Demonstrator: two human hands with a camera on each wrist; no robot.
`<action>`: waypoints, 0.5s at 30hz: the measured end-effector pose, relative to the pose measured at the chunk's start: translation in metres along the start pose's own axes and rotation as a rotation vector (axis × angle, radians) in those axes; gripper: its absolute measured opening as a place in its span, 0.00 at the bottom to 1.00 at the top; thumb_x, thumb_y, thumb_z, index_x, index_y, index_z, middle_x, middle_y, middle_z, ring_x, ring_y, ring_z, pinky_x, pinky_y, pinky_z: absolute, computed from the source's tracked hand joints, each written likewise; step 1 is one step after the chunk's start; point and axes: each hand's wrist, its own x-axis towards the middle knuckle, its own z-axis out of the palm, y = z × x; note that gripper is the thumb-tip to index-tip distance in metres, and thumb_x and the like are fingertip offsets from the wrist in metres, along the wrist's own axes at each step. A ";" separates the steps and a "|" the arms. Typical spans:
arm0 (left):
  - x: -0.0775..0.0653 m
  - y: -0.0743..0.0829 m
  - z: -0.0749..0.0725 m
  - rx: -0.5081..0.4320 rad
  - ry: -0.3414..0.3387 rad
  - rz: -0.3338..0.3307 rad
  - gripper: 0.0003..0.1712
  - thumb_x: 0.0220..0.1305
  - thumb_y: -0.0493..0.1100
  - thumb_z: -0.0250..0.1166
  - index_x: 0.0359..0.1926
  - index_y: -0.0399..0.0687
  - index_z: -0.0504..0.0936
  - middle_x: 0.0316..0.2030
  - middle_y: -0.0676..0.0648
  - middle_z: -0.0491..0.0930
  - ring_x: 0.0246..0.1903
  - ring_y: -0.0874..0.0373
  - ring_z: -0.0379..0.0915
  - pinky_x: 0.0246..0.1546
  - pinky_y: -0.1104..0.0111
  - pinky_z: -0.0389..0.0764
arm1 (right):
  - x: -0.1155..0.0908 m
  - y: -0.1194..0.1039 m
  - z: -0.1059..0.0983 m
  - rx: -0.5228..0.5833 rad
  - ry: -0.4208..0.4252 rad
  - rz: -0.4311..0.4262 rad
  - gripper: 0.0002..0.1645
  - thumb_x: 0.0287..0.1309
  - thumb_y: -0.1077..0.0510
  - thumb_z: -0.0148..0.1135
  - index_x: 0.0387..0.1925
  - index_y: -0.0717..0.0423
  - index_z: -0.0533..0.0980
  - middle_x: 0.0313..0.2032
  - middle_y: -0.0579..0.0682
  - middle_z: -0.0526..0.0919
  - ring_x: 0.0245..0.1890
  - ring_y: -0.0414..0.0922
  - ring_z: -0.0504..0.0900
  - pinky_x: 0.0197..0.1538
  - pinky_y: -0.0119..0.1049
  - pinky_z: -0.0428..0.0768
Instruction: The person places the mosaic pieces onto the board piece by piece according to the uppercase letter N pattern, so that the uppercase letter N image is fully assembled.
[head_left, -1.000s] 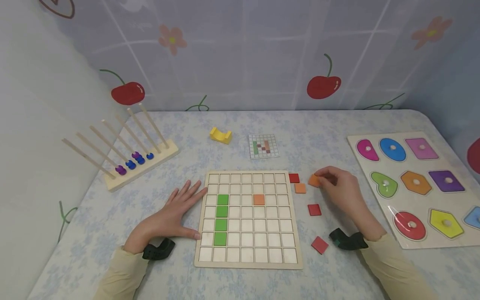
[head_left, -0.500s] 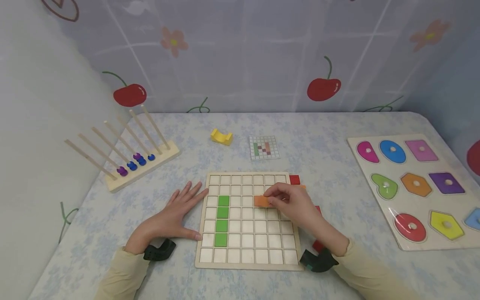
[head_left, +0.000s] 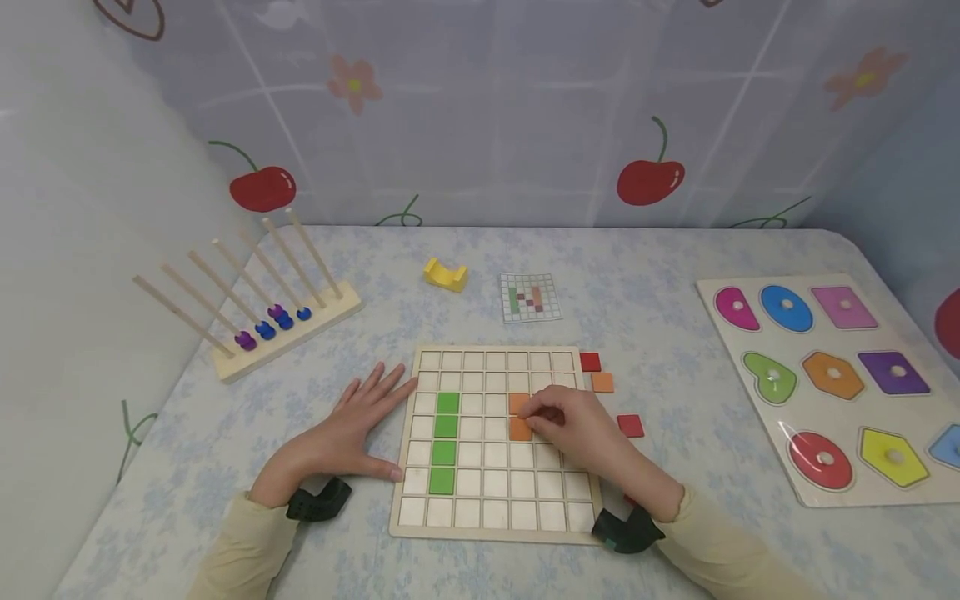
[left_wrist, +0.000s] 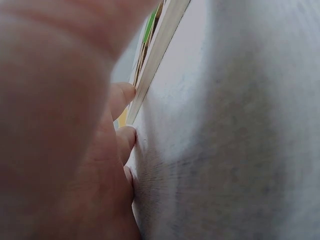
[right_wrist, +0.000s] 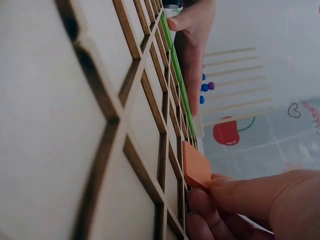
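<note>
Across board [head_left: 495, 483] — four green tiles [head_left: 446, 427], two orange tiles [head_left: 519, 430]

One grid board [head_left: 495, 534] has forty-nine cells [head_left: 496, 482]. On the board are four green squares [head_left: 446, 427] and two orange squares [head_left: 519, 403]; right of it lie a third orange square [head_left: 602, 382] and three red squares [head_left: 630, 426], one mostly hidden. One left hand [head_left: 337, 442] is at its left edge, one right hand [head_left: 577, 423] over it. Beyond the board are one yellow block [head_left: 446, 276], one card [head_left: 530, 297], two printed flowers [head_left: 355, 85] and three printed cherries [head_left: 262, 189], one cut off. Left of it stands one rack [head_left: 292, 333] with seven rods [head_left: 295, 263]; right of it, one puzzle [head_left: 832, 414] shows nine shapes [head_left: 832, 375], one cut off.
</note>
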 end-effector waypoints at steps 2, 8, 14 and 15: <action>0.000 0.000 -0.001 -0.006 -0.003 -0.001 0.64 0.44 0.67 0.70 0.73 0.46 0.48 0.72 0.40 0.38 0.68 0.41 0.23 0.59 0.41 0.31 | 0.000 0.000 0.000 -0.015 0.012 -0.017 0.08 0.52 0.66 0.67 0.32 0.50 0.83 0.32 0.38 0.81 0.31 0.36 0.78 0.35 0.32 0.77; -0.001 -0.001 0.000 -0.003 0.001 0.003 0.64 0.44 0.67 0.70 0.73 0.46 0.48 0.72 0.40 0.38 0.68 0.41 0.23 0.59 0.41 0.31 | 0.001 0.002 -0.001 -0.047 0.025 -0.050 0.08 0.53 0.66 0.67 0.33 0.50 0.84 0.33 0.38 0.80 0.33 0.37 0.78 0.37 0.32 0.76; -0.001 0.000 0.000 -0.007 -0.001 0.002 0.63 0.44 0.66 0.70 0.73 0.45 0.48 0.72 0.39 0.38 0.68 0.41 0.23 0.59 0.41 0.30 | 0.002 0.007 -0.028 -0.019 0.066 0.023 0.07 0.56 0.65 0.64 0.37 0.54 0.83 0.37 0.45 0.81 0.34 0.42 0.79 0.37 0.37 0.77; -0.001 0.000 0.000 -0.005 -0.001 0.001 0.63 0.44 0.66 0.70 0.73 0.45 0.48 0.72 0.39 0.38 0.68 0.41 0.23 0.59 0.41 0.30 | 0.002 0.010 -0.035 -0.019 0.086 0.038 0.07 0.57 0.65 0.63 0.38 0.56 0.83 0.39 0.48 0.81 0.35 0.43 0.80 0.37 0.38 0.78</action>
